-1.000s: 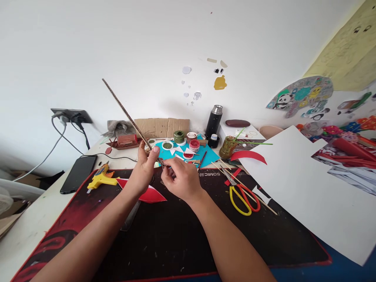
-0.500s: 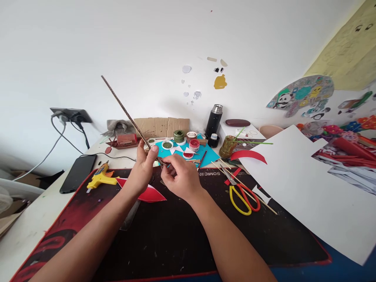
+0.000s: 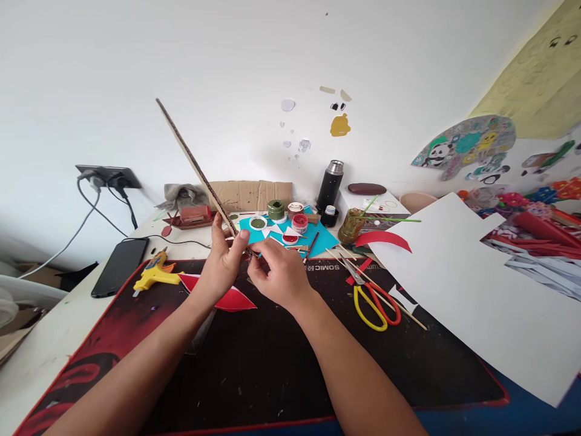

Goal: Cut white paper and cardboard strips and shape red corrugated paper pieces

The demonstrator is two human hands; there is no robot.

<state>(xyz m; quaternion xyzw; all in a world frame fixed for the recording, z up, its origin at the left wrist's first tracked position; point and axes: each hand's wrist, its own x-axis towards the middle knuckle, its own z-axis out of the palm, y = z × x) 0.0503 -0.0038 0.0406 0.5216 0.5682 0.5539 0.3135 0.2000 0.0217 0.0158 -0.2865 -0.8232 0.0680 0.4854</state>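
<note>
A long, narrow strip of corrugated cardboard (image 3: 196,168) slants up and to the left above the desk, its fluted edge showing. My left hand (image 3: 226,251) is closed around its lower part, thumb on the near side. At the strip's bottom end, the fingers of my right hand (image 3: 284,274) pinch it; their tips are partly hidden. Below my left wrist lies a red paper leaf-like shape (image 3: 235,300) on the black mat (image 3: 267,369). A yellow hot glue gun (image 3: 157,274) rests left of my left hand.
Scissors (image 3: 372,303) and thin wooden sticks lie on the right of the mat. White sheets (image 3: 490,303) cover the right side. Open paint jars (image 3: 276,211) stand on blue paper (image 3: 324,241) at the back, near a black thermos (image 3: 330,186). A phone (image 3: 120,268) lies at left.
The cardboard strip has turned slightly, so more of its flat face shows and its top end sits a little higher. Both hands keep their hold in nearly the same place.
</note>
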